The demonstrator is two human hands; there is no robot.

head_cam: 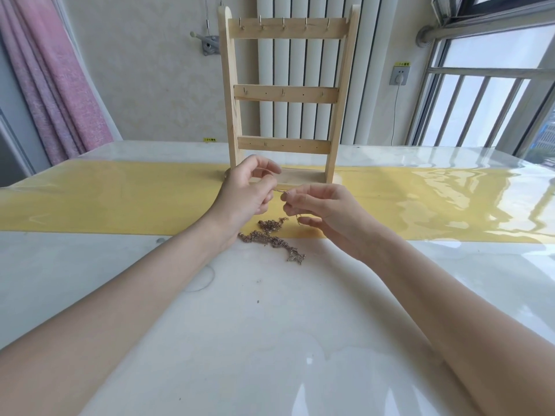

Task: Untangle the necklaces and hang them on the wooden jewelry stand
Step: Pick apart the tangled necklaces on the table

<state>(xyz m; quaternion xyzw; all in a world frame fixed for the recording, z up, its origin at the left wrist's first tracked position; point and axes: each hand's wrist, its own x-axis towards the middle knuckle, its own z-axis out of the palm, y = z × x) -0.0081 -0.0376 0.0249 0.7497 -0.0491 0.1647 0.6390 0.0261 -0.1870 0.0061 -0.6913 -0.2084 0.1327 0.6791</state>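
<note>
I have wide bare room on the near half of the desk [270,340], glossy white under a clear cover, and the desk's left edge falls away toward a pink curtain [57,94] while its right side runs toward a window [480,106]. A yellow band [120,202] crosses the desk from left to right, and the wooden jewelry stand [286,94] stands upright on its far part, three hooked rails with nothing hung on them. My left hand [246,193] and right hand [327,211] are raised just in front of the stand's base, close together but apart. Each grip is a pinch: thumb and forefinger closed on a thin chain [280,191] stretched taut between them, the other fingers loosely curled. A strand of it hangs down by the right hand. The tangled necklaces [271,238] lie in a heap on the desk just below and between the hands, straddling the near edge of the yellow band. Behind the stand I see a white ribbed radiator [300,70] and a wall socket [399,75] to its right.
</note>
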